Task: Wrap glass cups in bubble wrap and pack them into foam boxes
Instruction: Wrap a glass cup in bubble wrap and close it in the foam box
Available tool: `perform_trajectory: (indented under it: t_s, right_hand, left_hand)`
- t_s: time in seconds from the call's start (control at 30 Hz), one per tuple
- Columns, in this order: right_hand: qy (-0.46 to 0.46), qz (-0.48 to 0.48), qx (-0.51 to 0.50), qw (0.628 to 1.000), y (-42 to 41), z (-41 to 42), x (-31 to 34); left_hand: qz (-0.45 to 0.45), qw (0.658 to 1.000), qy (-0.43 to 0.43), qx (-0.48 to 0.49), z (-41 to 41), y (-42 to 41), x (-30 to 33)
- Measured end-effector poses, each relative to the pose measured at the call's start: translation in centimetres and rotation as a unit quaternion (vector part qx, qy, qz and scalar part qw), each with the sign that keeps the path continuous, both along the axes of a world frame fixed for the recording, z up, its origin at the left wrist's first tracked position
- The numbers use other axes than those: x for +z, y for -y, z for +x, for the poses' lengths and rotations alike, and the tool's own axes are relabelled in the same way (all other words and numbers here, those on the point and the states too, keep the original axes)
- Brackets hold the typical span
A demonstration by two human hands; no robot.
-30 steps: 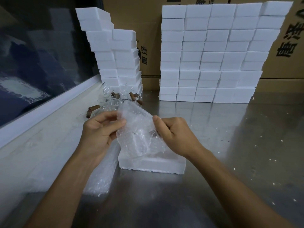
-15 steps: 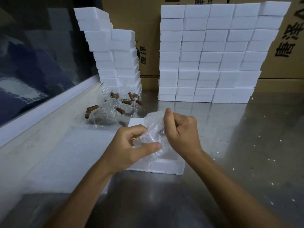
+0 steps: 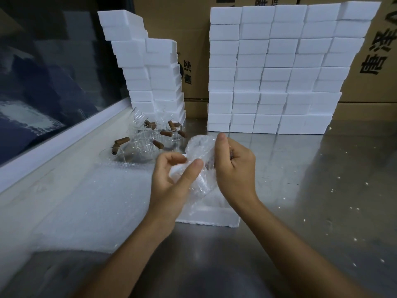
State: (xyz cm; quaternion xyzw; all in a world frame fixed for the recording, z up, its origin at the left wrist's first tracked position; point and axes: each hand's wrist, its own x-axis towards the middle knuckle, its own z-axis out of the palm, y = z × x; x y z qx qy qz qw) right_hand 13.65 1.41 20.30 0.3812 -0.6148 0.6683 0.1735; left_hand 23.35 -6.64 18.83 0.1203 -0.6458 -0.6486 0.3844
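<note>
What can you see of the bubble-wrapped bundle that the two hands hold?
The bundle is a rounded roll of clear bubble wrap, crinkled, with small bubbles and white glints. It stands roughly upright, just above the open foam box on the steel table. The right hand grips its right side, thumb raised at the top edge. The left hand pinches its left side with thumb and fingers. The cup inside is barely discernible.

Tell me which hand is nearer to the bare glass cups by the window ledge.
Left. The left hand is just right of and in front of the glass cups; the right hand lies farther right, beyond the bubble-wrapped bundle both hands hold.
</note>
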Motion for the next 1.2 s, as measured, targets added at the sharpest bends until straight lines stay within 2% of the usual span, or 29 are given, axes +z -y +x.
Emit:
perform_trajectory:
  t_s: [0.07, 0.1, 0.17, 0.27, 0.4, 0.5, 0.7, 0.87, 0.97, 1.07, 1.13, 1.2]
  right_hand:
    - [0.04, 0.009, 0.024, 0.999, 0.1, 0.1, 0.0]
    - [0.058, 0.016, 0.039, 0.997, 0.1, 0.1, 0.2]
    - [0.088, 0.029, 0.081, 0.992, -0.2, -0.2, 0.7]
    - [0.104, 0.065, 0.157, 0.98, -0.7, -0.6, 1.4]
    - [0.069, 0.123, 0.199, 0.97, -1.1, -0.5, 1.7]
    - [-0.015, 0.192, 0.192, 0.962, -1.0, 0.1, 1.8]
    - [-0.156, 0.288, 0.153, 0.932, 0.0, 2.6, 1.1]
    - [-0.16, 0.31, 0.148, 0.926, 0.0, 2.3, 1.0]
    - [-0.104, 0.268, 0.166, 0.943, -0.2, 2.1, 0.9]
    - [-0.111, 0.196, 0.151, 0.962, -0.5, 1.6, 1.0]
    - [-0.123, 0.234, 0.174, 0.949, -0.7, 0.9, 0.9]
    - [-0.124, 0.289, 0.171, 0.934, -0.8, 0.9, 0.9]
  left_hand:
    - [0.087, 0.994, 0.01, -0.058, -0.3, -0.4, -0.5]
    - [0.078, 0.996, 0.017, -0.051, -0.3, -0.3, -0.6]
    - [-0.015, 0.999, 0.038, 0.004, -0.2, 0.2, -0.4]
    - [-0.159, 0.986, 0.025, 0.034, 0.1, 0.9, -0.2]
    - [-0.201, 0.978, 0.039, 0.033, 0.4, 1.3, 0.0]
    - [-0.196, 0.979, 0.049, 0.003, 0.4, 1.6, 0.1]
    - [-0.294, 0.952, 0.073, 0.046, 1.0, 3.3, 0.8]
    - [-0.32, 0.945, 0.062, 0.03, 1.3, 3.4, 1.1]
    - [-0.276, 0.959, 0.058, 0.001, 1.2, 3.5, 1.3]
    - [-0.154, 0.986, 0.06, 0.023, 1.3, 3.9, 1.6]
    - [-0.037, 0.997, 0.067, 0.006, 1.5, 4.3, 1.7]
    - [0.035, 0.992, 0.112, -0.046, 1.7, 4.7, 1.9]
